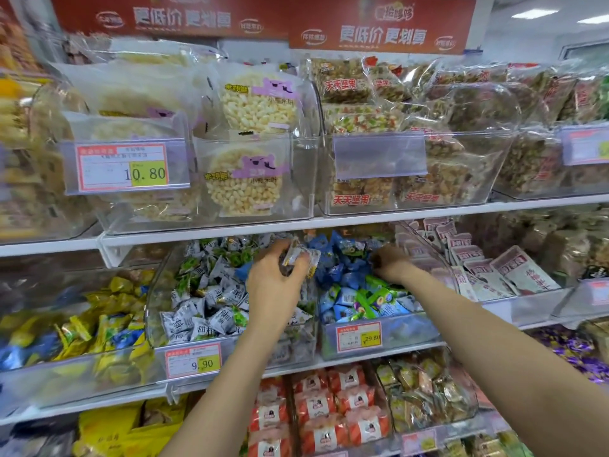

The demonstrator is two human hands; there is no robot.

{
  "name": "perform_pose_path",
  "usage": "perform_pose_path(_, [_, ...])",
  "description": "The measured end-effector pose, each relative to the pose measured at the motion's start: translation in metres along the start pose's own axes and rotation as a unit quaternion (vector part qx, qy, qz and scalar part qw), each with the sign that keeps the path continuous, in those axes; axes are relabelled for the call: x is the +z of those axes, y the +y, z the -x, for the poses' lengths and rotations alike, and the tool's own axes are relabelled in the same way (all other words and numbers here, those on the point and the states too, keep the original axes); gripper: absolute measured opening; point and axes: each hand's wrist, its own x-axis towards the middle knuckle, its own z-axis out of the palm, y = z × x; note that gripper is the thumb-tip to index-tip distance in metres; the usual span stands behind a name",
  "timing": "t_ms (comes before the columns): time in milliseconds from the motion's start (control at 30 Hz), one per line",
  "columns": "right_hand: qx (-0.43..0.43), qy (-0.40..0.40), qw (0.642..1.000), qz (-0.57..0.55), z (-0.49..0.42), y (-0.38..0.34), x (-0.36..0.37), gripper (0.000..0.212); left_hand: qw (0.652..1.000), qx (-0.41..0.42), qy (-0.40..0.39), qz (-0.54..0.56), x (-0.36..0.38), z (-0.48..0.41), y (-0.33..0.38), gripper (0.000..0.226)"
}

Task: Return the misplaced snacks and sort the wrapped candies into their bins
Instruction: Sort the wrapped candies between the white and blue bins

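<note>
Standing by the snack aisle here: the person has both arms stretched to the middle shelf [280,371], where two clear bins sit side by side. The left hand [275,286] is up over the dividing wall between those bins, fingers curled round a small bunch of wrapped candies [300,257] with clear and yellowish wrappers, held in the air just above the piles. Under it is the grey-white candy bin [155,311], full of grey-white candies [204,308] with a few green ones mixed in and a 9.90 price tag [193,360] on the front edge. The right hand [392,263] is further right, reaching toward the back of the blue candy bin [412,334] – its fingertips are dipped down into the blue candies [346,282], so I can't tell if it's got hold of anything or how wide the fingers are. That bin has some green wrappers at the front too, and a 29.80 price tag [359,337]. At the left end of the same shelf there's a bin of yellow candies [108,324], at the right end pinkish flat packets [478,258]. On the shelf above are round rice cakes [250,103] and nut bars [349,87], and down below are orange packs [329,407]. A red banner [382,24] runs along the top.
</note>
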Motion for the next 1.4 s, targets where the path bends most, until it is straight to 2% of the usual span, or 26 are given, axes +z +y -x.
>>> perform_pose_path(167, [0.019, -0.024, 1.000, -0.003, -0.008, -0.001, 0.005, 0.027, 1.000, -0.012, 0.016, 0.006, -0.014, 0.001, -0.014, 0.052])
perform_pose_path(333, [0.017, -0.014, 1.000, 0.009, -0.005, -0.003, 0.002, 0.019, 0.999, -0.020, 0.031, 0.013, -0.019, 0.005, -0.024, 0.054])
perform_pose_path(467, [0.019, 0.023, 0.999, -0.034, 0.008, -0.001, -0.003, 0.001, 0.999, -0.022, 0.025, 0.011, -0.017, 0.007, -0.030, 0.054])
perform_pose_path(600, [0.007, 0.119, 0.980, -0.159, 0.025, -0.003, 0.005, 0.034, 1.000, -0.016, 0.019, 0.003, -0.012, 0.008, -0.035, 0.053])
perform_pose_path(633, [-0.001, 0.143, 0.969, -0.199, 0.029, -0.004, 0.007, 0.033, 1.000, -0.017, 0.016, 0.002, -0.011, 0.008, -0.036, 0.052])
perform_pose_path(767, [-0.061, 0.195, 0.905, -0.374, 0.046, -0.014, 0.005, 0.008, 1.000, -0.020, 0.008, -0.003, -0.011, 0.009, -0.037, 0.051])
perform_pose_path(900, [-0.125, 0.148, 0.851, -0.488, 0.071, -0.035, -0.004, 0.012, 1.000, -0.013, 0.018, 0.001, -0.015, 0.011, -0.036, 0.049])
perform_pose_path(1000, [-0.154, 0.117, 0.825, -0.532, 0.086, -0.050, -0.007, 0.008, 0.994, -0.013, 0.104, -0.015, -0.030, 0.004, -0.046, 0.040])
perform_pose_path(1067, [-0.165, 0.104, 0.816, -0.544, 0.090, -0.058, -0.008, 0.009, 0.987, -0.038, 0.144, -0.063, -0.043, -0.004, -0.053, 0.038])
perform_pose_path(1200, [-0.175, 0.084, 0.816, -0.544, 0.088, -0.069, -0.004, 0.012, 0.954, -0.082, 0.145, -0.248, -0.055, -0.010, -0.064, 0.043])
perform_pose_path(1300, [-0.170, 0.081, 0.817, -0.544, 0.086, -0.075, -0.002, 0.015, 0.944, -0.002, 0.145, -0.295, -0.052, -0.009, -0.067, 0.045])
perform_pose_path(1400, [-0.162, 0.084, 0.816, -0.548, 0.087, -0.078, -0.001, 0.014, 0.948, 0.069, 0.089, -0.298, -0.043, -0.010, -0.069, 0.036])
